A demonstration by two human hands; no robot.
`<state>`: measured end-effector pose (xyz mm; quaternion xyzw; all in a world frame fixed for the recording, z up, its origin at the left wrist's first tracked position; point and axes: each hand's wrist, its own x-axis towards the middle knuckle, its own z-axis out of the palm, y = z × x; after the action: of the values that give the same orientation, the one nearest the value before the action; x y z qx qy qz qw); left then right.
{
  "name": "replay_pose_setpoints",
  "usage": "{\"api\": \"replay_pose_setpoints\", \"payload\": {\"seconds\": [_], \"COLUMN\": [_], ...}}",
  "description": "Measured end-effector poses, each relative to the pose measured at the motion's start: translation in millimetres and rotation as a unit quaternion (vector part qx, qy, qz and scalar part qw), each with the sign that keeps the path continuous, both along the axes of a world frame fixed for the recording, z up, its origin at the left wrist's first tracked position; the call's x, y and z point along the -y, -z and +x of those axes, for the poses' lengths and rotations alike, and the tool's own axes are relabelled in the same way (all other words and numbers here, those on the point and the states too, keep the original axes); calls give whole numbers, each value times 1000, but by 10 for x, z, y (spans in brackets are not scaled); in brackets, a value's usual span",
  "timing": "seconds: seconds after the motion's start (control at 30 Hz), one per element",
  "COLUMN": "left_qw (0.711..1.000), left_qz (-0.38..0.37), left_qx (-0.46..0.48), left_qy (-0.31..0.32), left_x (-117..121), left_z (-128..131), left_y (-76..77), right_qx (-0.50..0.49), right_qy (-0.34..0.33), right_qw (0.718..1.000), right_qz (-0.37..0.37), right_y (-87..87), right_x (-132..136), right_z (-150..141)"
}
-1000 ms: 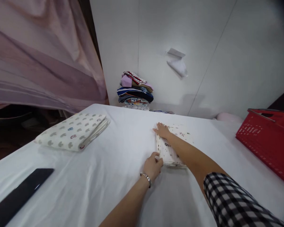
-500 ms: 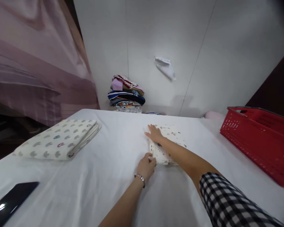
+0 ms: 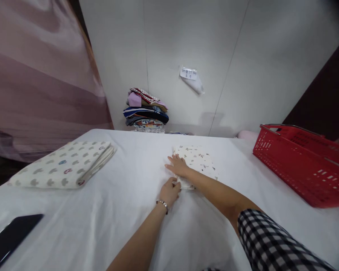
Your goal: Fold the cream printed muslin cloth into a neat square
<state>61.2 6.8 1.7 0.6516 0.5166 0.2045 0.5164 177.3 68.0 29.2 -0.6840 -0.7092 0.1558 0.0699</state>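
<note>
In the head view, a folded white cloth (image 3: 199,160) with small printed motifs lies flat on the white-covered table (image 3: 135,214). My right hand (image 3: 177,166) rests on its left edge, fingers spread and lying flat, with the forearm crossing over the cloth's near part. Just below it, my left hand (image 3: 169,191), with a bracelet at the wrist, has its thumb and fingers closed at the cloth's near left corner. Farther left lies a thicker folded cloth (image 3: 56,165) with grey mushroom-like prints, apart from both hands.
At the right side stands a red plastic basket (image 3: 293,169). A dark flat phone-like object (image 3: 14,237) lies at the near left. Behind the table, a stack of folded fabrics (image 3: 147,111) sits against the wall, below a hanging paper (image 3: 190,77). Pink curtain (image 3: 45,75) hangs at left.
My right hand has slid nearer along the cloth's left edge, closer to my left hand, uncovering more of the far part. The whole view has shifted, bringing more of the basket into sight.
</note>
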Motion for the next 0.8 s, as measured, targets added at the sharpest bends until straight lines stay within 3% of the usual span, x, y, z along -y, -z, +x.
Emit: {"api": "replay_pose_setpoints", "payload": {"seconds": [0.37, 0.57, 0.67, 0.8], "left_qw": [1000, 1000, 1000, 1000], "left_qz": [6, 3, -8, -7], "left_qx": [2, 3, 2, -5], "left_qy": [10, 7, 0, 3], "left_x": [-8, 11, 10, 8], "left_z": [-1, 0, 3, 5], "left_y": [-15, -50, -37, -26], "right_qx": [-35, -42, -50, 35], "right_qy": [-14, -21, -14, 50], "right_qw": [998, 999, 999, 998], "right_qz": [44, -12, -9, 15], "right_y": [-27, 1, -79, -74], "right_x": [289, 315, 277, 230], "right_z": [25, 50, 180, 505]}}
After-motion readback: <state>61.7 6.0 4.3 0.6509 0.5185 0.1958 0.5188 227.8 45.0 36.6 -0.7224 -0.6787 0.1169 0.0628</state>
